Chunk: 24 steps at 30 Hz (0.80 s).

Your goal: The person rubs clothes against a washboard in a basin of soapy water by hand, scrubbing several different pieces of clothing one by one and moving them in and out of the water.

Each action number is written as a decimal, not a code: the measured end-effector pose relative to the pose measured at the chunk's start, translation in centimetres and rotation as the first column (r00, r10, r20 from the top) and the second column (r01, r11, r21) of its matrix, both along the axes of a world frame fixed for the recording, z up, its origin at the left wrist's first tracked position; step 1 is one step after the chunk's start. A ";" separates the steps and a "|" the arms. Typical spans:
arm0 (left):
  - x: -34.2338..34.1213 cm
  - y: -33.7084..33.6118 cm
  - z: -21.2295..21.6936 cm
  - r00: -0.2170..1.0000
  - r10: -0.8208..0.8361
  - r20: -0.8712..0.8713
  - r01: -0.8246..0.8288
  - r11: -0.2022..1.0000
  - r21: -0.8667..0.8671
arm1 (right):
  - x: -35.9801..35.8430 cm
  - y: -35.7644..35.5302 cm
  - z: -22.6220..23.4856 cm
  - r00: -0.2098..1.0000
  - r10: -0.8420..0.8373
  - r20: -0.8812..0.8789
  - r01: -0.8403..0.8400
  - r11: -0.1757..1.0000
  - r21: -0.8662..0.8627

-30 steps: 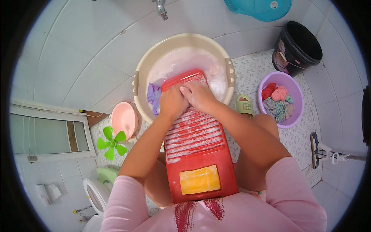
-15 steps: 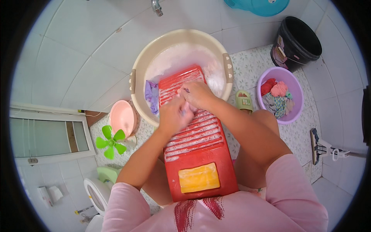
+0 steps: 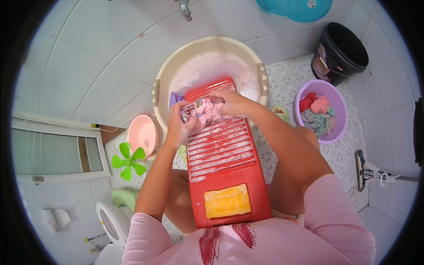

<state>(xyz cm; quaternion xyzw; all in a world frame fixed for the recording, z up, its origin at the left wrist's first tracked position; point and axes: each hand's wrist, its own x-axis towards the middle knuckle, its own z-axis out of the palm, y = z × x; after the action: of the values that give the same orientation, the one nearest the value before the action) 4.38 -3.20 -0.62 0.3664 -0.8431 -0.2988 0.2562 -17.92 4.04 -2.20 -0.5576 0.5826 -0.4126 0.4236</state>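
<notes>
A wet pink patterned cloth (image 3: 206, 113) lies across the ridges of a red washboard (image 3: 229, 176), stretched between my two hands. My left hand (image 3: 179, 123) grips its left end, and my right hand (image 3: 232, 104) holds the right end. Suds cling to the ridges below the cloth. The board leans from my lap into a cream basin (image 3: 163, 75) of foamy water. On the flat near part of the board rests a yellow soap bar (image 3: 227, 201). A bit of purple cloth (image 3: 176, 98) shows at the basin's left side, partly hidden by my left hand.
On the right stands a purple basin (image 3: 342, 121) of clothes, with a black bucket (image 3: 340, 53) behind it. A pink basin (image 3: 143, 134) and a green fan blade (image 3: 128, 162) are at left. A metal tap (image 3: 185, 11) juts out above the cream basin.
My hands, bunched together on the cloth before, have moved apart and spread it out over the board. More of the cloth's pattern shows now.
</notes>
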 end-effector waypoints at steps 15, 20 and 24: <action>2.5 2.1 5.3 0.998 -0.004 -0.070 0.026 0.950 0.313 | -1.5 0.8 3.2 0.910 0.040 0.413 -0.073 0.995 0.066; 0.9 4.0 5.0 0.948 -0.043 -0.314 0.182 0.885 0.428 | -1.0 1.5 3.3 0.946 0.269 0.179 -0.309 0.915 0.258; 2.5 2.1 2.6 0.985 -0.125 0.118 0.108 0.984 0.138 | -0.6 0.9 3.4 0.912 0.397 0.103 -0.410 0.888 0.207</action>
<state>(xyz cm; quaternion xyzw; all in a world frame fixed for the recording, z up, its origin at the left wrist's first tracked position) 6.88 -1.13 2.01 0.3505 -0.8562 -0.3444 0.1599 -18.50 4.94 1.18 -0.6028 0.4845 -0.2632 0.5768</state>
